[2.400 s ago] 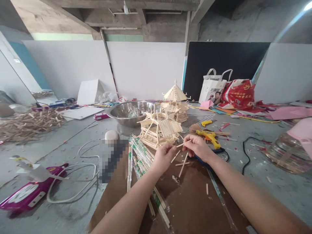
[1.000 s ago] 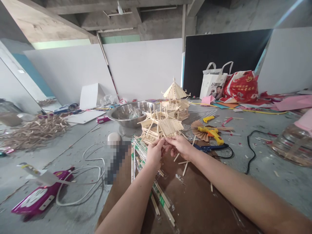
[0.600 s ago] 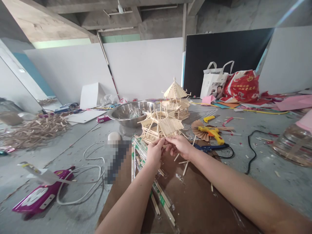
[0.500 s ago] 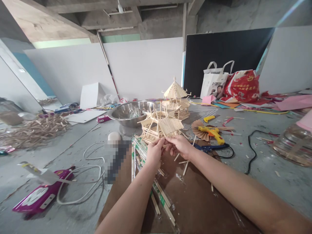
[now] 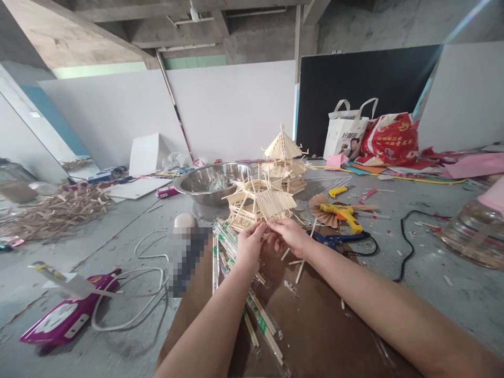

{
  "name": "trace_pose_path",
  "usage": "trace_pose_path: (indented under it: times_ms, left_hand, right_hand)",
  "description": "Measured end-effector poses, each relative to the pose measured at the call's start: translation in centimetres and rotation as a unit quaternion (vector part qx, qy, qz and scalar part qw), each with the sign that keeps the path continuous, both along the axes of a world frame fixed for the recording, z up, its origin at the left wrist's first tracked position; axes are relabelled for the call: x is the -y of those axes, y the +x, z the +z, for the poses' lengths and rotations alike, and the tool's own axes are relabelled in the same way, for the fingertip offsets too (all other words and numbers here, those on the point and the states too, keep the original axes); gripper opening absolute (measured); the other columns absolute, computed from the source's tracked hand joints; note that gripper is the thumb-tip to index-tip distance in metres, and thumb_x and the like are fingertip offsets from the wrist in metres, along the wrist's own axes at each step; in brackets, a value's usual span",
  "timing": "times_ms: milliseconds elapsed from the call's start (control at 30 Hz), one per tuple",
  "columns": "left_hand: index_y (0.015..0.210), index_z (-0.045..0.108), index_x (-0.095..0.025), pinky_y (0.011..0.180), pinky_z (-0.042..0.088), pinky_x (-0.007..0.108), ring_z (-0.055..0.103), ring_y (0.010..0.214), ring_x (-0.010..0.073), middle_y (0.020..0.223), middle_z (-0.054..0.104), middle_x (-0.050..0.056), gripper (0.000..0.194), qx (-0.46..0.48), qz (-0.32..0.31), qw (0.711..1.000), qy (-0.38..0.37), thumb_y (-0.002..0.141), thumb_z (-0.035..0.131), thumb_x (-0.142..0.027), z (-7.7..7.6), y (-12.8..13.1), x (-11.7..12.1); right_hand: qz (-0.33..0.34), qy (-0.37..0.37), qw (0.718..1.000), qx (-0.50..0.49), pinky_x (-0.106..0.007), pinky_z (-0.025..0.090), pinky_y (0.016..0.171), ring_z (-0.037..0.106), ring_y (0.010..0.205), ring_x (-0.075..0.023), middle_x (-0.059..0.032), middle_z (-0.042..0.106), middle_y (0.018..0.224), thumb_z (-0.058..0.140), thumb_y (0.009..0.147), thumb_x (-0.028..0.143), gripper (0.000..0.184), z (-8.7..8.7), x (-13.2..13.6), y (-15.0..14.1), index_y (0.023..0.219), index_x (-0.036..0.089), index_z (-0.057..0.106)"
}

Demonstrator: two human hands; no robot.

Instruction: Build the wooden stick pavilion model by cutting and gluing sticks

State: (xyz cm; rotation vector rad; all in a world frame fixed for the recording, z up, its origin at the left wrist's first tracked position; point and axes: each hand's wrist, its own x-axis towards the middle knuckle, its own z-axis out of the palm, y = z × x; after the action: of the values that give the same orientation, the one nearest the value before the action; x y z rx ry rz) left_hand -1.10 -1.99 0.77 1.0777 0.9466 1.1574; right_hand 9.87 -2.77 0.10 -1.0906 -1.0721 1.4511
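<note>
A small pavilion model made of thin wooden sticks is right in front of me, with a slatted roof panel facing me. My left hand is closed, thumb and fingers pinching at the panel's lower edge. Against it, my right hand pinches the same edge, its other fingers curled underneath. The fingertips nearly meet, and they hide the exact spot gripped. Plastic-wrapped chopsticks lie under my left forearm on a brown board. Loose sticks are beside my right wrist.
Behind the model stand a metal basin and a taller stick pavilion. Yellow glue gun, blue pliers-like tool and black cable lie right. At left are a purple power strip, white cable and a stick pile.
</note>
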Motion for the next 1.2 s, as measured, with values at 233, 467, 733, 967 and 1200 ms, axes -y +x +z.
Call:
trace_pose_path:
  times_ms: [233, 467, 733, 967, 1200]
  left_hand:
    - [0.076, 0.061, -0.012, 0.031, 0.021, 0.015, 0.034, 0.03, 0.0024, 0.041, 0.049, -0.005, 0.03, 0.005, 0.009, 1.0, -0.008, 0.056, 0.064, -0.034, -0.1, 0.0, -0.1]
    - [0.067, 0.058, -0.013, 0.03, 0.021, 0.015, 0.037, 0.029, 0.0044, 0.038, 0.049, -0.004, 0.024, 0.019, -0.019, 0.999, -0.034, 0.058, 0.062, -0.035, 0.1, -0.1, 0.0]
    - [0.061, 0.055, -0.014, 0.029, 0.021, 0.015, 0.036, 0.028, 0.0034, 0.037, 0.045, -0.006, 0.019, 0.029, -0.006, 0.998, -0.06, 0.057, 0.062, -0.032, 0.7, 0.0, 0.2]
    - [0.055, 0.049, -0.014, 0.027, 0.012, 0.015, 0.027, 0.025, 0.0008, 0.035, 0.039, -0.008, 0.02, 0.054, -0.024, 0.996, -0.062, 0.058, 0.061, -0.03, 0.9, 0.0, 0.4]
    - [0.054, 0.047, -0.015, 0.028, 0.018, 0.014, 0.03, 0.025, 0.001, 0.035, 0.038, -0.009, 0.021, 0.068, -0.034, 0.996, -0.056, 0.058, 0.062, -0.029, 0.7, 0.0, 0.3]
  right_hand:
    - [0.003, 0.0, 1.0, 0.0, -0.015, 0.029, 0.028, 0.044, 0.028, -0.0048, 0.0033, 0.056, 0.045, 0.047, 0.077, 0.033, 0.023, -0.1, -0.2, -0.1, 0.073, 0.013, 0.056]
    - [0.006, 0.003, 1.0, 0.001, -0.015, 0.028, 0.028, 0.044, 0.028, -0.0051, 0.0023, 0.057, 0.046, 0.047, 0.077, 0.037, 0.026, -0.1, -0.2, -0.2, 0.074, 0.013, 0.057]
    - [0.006, -0.006, 1.0, 0.0, -0.015, 0.028, 0.028, 0.044, 0.028, -0.0047, 0.0031, 0.056, 0.045, 0.047, 0.077, 0.035, 0.024, 0.0, -0.2, -0.3, 0.073, 0.013, 0.056]
    - [0.001, -0.009, 1.0, -0.002, -0.015, 0.028, 0.028, 0.044, 0.028, -0.005, 0.0029, 0.055, 0.045, 0.045, 0.078, 0.033, 0.023, 0.0, -0.1, -0.4, 0.071, 0.013, 0.055]
    - [0.003, -0.004, 1.0, -0.006, -0.015, 0.029, 0.029, 0.044, 0.028, -0.0049, 0.0029, 0.055, 0.045, 0.045, 0.078, 0.032, 0.023, -0.1, -0.2, -0.4, 0.068, 0.013, 0.054]
